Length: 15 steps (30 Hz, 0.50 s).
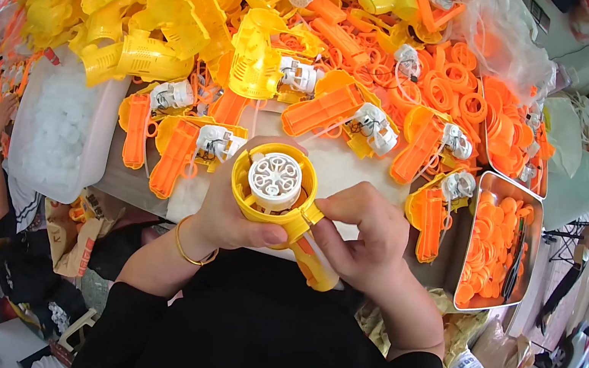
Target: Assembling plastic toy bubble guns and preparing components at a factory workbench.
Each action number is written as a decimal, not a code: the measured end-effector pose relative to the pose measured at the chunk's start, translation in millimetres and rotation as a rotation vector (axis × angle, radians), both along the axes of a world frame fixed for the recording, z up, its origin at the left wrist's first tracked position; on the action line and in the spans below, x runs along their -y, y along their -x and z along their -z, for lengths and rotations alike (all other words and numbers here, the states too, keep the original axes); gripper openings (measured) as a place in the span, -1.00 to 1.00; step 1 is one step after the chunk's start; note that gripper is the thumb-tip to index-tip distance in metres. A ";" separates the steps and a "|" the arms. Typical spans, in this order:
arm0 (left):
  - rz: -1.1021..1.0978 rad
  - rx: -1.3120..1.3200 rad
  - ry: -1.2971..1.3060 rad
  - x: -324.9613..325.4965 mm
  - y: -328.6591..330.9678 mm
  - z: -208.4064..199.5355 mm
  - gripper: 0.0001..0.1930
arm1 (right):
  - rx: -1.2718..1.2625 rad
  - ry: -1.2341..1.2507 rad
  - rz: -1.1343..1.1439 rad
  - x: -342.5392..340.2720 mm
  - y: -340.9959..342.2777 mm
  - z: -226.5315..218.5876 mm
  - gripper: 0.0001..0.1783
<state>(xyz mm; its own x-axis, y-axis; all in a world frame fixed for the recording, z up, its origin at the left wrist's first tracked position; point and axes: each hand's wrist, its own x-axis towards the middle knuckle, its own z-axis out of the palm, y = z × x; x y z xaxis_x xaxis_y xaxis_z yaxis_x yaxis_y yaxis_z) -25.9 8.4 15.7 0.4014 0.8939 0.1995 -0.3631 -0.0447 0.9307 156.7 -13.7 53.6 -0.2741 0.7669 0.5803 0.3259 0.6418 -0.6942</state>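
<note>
A yellow toy gun (283,209) is held in both hands just above the near edge of the worktable (347,165), in front of the person's dark sleeves. Its round head, with a white wheel (274,179) set inside the yellow ring, is turned up toward the camera and lies at the upper left. The handle runs down and to the right from the ring, so the long axis is slanted from upper left to lower right, with the butt end pointing toward the person's right side.

The left hand (232,213) is wrapped around the ring from the left and below; its thumb is laid across the lower part of the ring where the handle begins, and the other fingers are hidden behind the head. A gold bangle (186,248) is worn on that wrist. The right hand (367,234) is closed on the handle from the right, with the thumb and forefinger pinched at the neck just under the ring and the rest of the handle covered by the curled fingers.

Behind the toy, half-built orange and yellow guns (185,147) are laid in a row on the table, a heap of yellow shells (129,11) is piled at the far left, and a metal tray of orange rings (496,247) is set to the right.
</note>
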 end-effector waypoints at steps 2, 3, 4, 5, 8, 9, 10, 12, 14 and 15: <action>0.007 0.036 0.021 0.1 -1.6 1.3 -0.12 | 0.018 -0.052 0.017 1.4 2.3 0.3 -0.74; 0.017 0.072 0.041 0.4 -2.3 2.3 -0.12 | 0.017 -0.051 0.014 1.9 3.9 -0.1 -0.74; 0.015 0.072 0.041 1.0 -2.4 5.0 -0.12 | 0.031 -0.080 0.022 2.3 5.6 -0.7 -0.74; 0.010 0.101 0.041 1.4 -2.6 9.2 -0.15 | 0.046 -0.110 0.030 2.2 6.5 -1.1 -0.74; -0.019 0.063 0.027 0.1 -3.4 9.4 -0.18 | 0.126 -0.047 0.100 -2.4 3.5 0.7 -0.76; -0.042 -0.006 0.014 -1.4 -4.0 8.2 -0.20 | 0.128 -0.049 0.100 -3.1 3.5 3.1 -0.76; -0.015 0.012 0.021 -3.5 -3.6 7.9 -0.22 | 0.032 0.009 0.078 -3.6 4.1 6.5 -0.77; -0.003 0.055 0.042 -2.6 -2.3 9.5 -0.23 | -0.055 0.084 0.034 -4.8 6.4 4.6 -0.78; 0.007 0.097 0.063 -1.6 -0.9 10.8 -0.25 | -0.025 0.057 0.047 -5.8 6.8 3.8 -0.79; 0.027 0.117 0.069 -1.4 0.0 12.2 -0.28 | 0.003 0.030 0.059 -5.4 7.1 3.2 -0.79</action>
